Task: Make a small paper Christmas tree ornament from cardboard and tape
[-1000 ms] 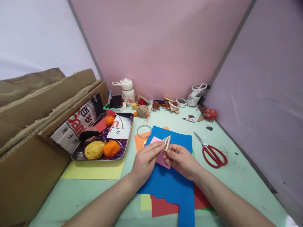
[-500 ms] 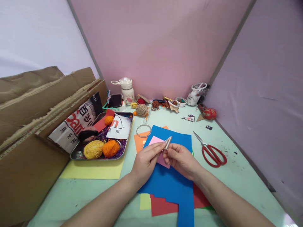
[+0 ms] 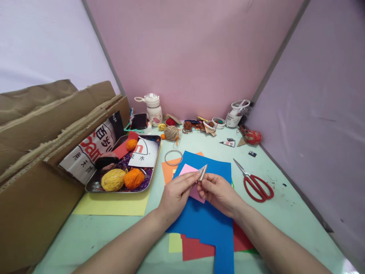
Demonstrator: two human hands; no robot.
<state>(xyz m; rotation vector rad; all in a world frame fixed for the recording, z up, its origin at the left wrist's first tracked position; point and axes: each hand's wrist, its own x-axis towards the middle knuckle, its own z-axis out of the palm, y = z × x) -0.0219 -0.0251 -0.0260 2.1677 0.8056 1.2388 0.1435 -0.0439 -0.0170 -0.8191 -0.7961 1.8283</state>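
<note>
A small pointed piece of cardboard [image 3: 203, 172], pale with a brownish edge, is pinched between my two hands above the paper. My left hand [image 3: 179, 192] has its fingers pressed together along the piece's left side. On the other side my right hand [image 3: 219, 190] grips its lower right edge between thumb and fingers. Beneath them lie a pink square of paper [image 3: 186, 168] and a large blue sheet [image 3: 211, 217] with a stepped cut-out at its lower edge. Part of the piece is hidden by my fingers.
Red-handled scissors [image 3: 258, 188] lie open on the right. A metal tray [image 3: 155, 167] with yarn balls is on the left, beside leaning cardboard sheets [image 3: 31, 167]. A metal ring [image 3: 165, 160], a white bottle [image 3: 154, 114] and a jar [image 3: 233, 120] stand or lie farther back.
</note>
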